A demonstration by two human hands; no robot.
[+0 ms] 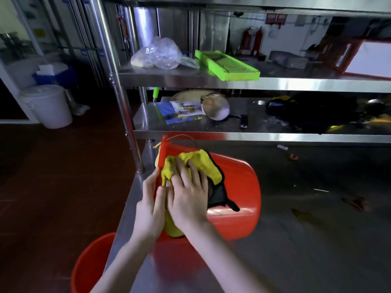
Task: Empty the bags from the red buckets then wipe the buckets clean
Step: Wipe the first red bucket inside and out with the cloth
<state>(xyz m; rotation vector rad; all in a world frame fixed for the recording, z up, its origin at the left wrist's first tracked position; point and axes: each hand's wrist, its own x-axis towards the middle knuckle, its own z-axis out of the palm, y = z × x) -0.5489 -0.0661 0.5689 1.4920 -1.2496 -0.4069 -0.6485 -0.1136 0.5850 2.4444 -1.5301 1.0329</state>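
A red bucket (239, 191) lies on its side on the steel table (296, 250), its mouth facing left. Over its upper wall is draped a yellow cloth with a black edge (201, 163). My right hand (188, 197) presses flat on the cloth with spread fingers. My left hand (150, 208) grips the bucket's rim, fingers curled over the edge at the mouth. A second red bucket (91, 265) stands on the floor at the table's left front corner, partly cut off by the frame.
Steel shelves rise behind the bucket: a clear plastic bag (158, 53) and a green tray (226, 64) on the upper one, papers and a pale round object (215, 106) on the lower. A shelf post (127, 115) stands left. A white lidded bucket (50, 106) sits on the floor.
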